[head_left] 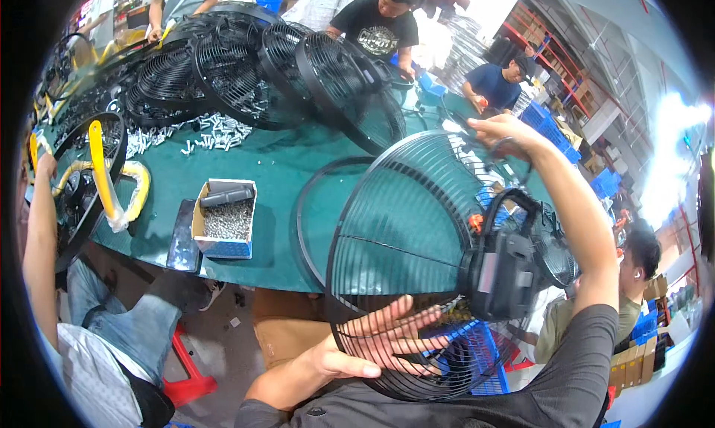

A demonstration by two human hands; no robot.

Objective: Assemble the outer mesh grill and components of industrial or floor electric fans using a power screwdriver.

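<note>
In front of me a round black wire fan guard (395, 257) stands tilted, with a black motor housing (506, 275) at its centre on the right side. My left hand (383, 342) supports its lower part, the spread fingers showing through the wires and the thumb near the rim. Up at the top edge, my right hand (510, 136) has hold of the guard, though its grip is partly hidden. A thin black ring (304, 227) lies on the green table (283, 163), partly behind the guard.
An open box of small metal parts (227, 230) with a black object on top sits beside a dark phone-like slab (184, 236). Fan guards (246, 78) pile up at the back, near loose silvery pieces (220, 132). Co-workers surround the table; one arm (41, 242) is at left.
</note>
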